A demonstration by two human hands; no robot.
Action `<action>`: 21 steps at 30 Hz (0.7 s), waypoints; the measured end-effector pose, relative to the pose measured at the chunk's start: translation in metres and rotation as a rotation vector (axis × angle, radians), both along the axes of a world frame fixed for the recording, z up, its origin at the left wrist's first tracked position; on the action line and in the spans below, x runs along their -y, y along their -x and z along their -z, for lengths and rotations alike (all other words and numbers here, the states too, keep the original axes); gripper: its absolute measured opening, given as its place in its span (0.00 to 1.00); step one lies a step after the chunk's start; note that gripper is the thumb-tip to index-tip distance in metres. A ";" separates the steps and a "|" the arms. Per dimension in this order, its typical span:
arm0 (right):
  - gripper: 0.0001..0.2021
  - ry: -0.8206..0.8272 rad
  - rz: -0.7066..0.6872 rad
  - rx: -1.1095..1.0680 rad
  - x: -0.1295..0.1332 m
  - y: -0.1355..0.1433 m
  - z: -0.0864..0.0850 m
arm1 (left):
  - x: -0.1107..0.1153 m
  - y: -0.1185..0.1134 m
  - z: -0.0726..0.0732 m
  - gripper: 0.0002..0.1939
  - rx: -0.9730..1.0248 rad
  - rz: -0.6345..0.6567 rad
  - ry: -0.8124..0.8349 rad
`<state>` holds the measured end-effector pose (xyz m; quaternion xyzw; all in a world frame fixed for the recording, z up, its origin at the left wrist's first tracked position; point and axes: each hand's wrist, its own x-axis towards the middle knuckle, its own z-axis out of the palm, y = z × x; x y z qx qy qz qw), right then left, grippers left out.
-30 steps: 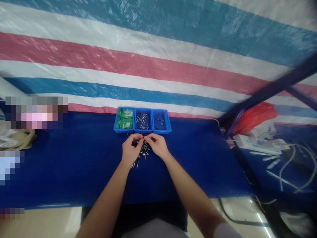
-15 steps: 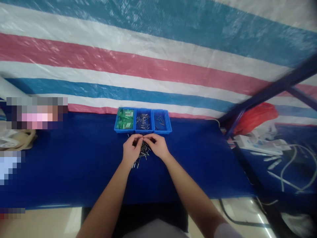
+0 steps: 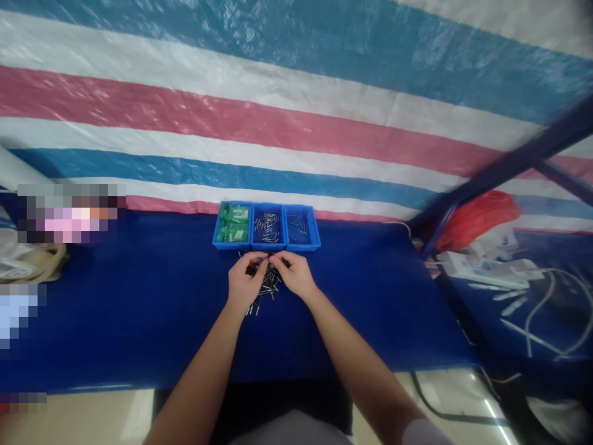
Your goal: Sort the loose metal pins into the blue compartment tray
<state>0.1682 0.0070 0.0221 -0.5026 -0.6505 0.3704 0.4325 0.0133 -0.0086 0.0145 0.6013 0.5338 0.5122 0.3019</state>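
Thumb and fingers pinched, my left hand (image 3: 243, 281) is over the left side of a loose pile of thin metal pins (image 3: 269, 285), which look like rivets. My right hand (image 3: 296, 273) is pinched at the pile's right side, its fingertips close to those of the left. Whatever is between the fingertips is too small to make out. Just beyond the hands, three blue bins stand side by side: a left bin (image 3: 215, 243) with green packets (image 3: 235, 224), a middle bin (image 3: 269, 246) holding many metal pins, and a right bin (image 3: 314, 233) with several pins.
A blue-covered table (image 3: 370, 296) lies under everything, with a striped plastic sheet (image 3: 296, 130) behind it. At the right are a dark blue metal frame (image 3: 500, 167), a red bag (image 3: 484, 216), a white power strip (image 3: 486, 271) and cables. A basket (image 3: 55, 259) is at the left edge.
My right fingertips have shifted very slightly, parting a little from the left ones. Both hands otherwise stay over the pile, and the bins look the same.
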 end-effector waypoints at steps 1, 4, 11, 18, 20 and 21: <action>0.13 0.002 -0.006 -0.006 0.000 0.000 0.000 | 0.000 0.000 0.000 0.09 0.004 -0.002 -0.004; 0.12 0.007 -0.010 -0.025 0.001 0.001 0.001 | 0.000 0.000 -0.001 0.08 0.003 -0.020 -0.018; 0.09 -0.047 0.019 -0.076 0.000 0.002 0.003 | 0.000 0.000 0.000 0.08 0.001 -0.052 -0.014; 0.05 -0.096 0.002 -0.034 0.000 0.002 0.003 | -0.002 0.000 0.005 0.10 0.011 -0.057 0.000; 0.06 -0.084 0.003 -0.013 0.000 0.002 0.002 | -0.002 0.000 0.005 0.11 0.014 -0.050 -0.004; 0.06 -0.078 0.004 -0.002 0.001 0.002 0.002 | -0.001 -0.001 0.004 0.11 0.014 -0.047 -0.007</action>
